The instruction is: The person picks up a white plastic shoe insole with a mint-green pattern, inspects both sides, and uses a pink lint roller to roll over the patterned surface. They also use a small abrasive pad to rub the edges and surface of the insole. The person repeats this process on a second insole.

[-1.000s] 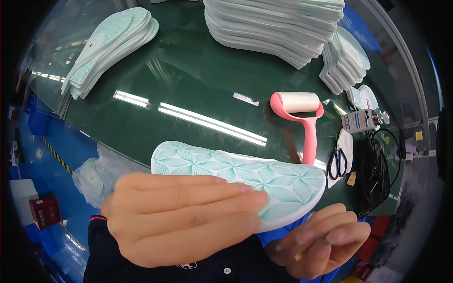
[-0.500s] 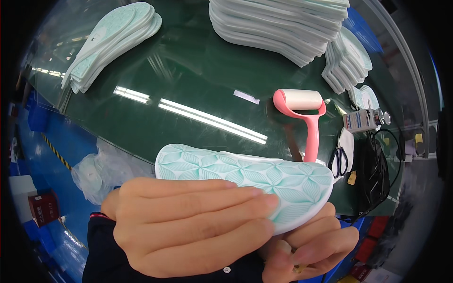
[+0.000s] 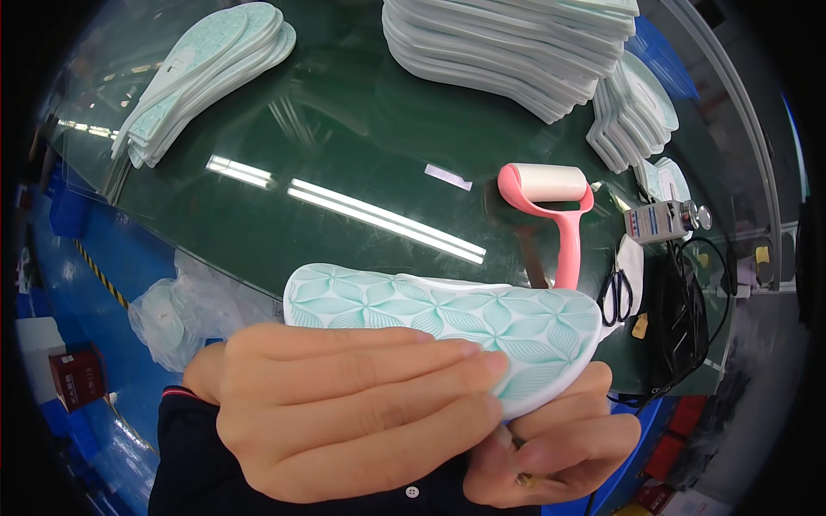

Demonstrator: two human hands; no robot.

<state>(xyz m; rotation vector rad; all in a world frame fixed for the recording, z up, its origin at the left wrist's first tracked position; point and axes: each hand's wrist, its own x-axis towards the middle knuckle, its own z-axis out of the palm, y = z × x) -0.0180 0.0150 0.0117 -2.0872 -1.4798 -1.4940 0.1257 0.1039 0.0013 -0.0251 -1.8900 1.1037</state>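
Minty green insole (image 3: pixel 447 314), held up close.
It looks light and bendy; left hand (image 3: pixel 344 404) and right hand (image 3: pixel 551 447) both grip its lower edge.

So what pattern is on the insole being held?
Mint-green leaf-petal lattice on the white foam insole; head view.

one head-worn fisheye view, looking steeply down, close over the green table (image 3: pixel 361 146)

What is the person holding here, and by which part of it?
A mint-green patterned insole, held in both hands: the left hand lies flat across its near long edge, and the right hand supports the wide end from beneath.
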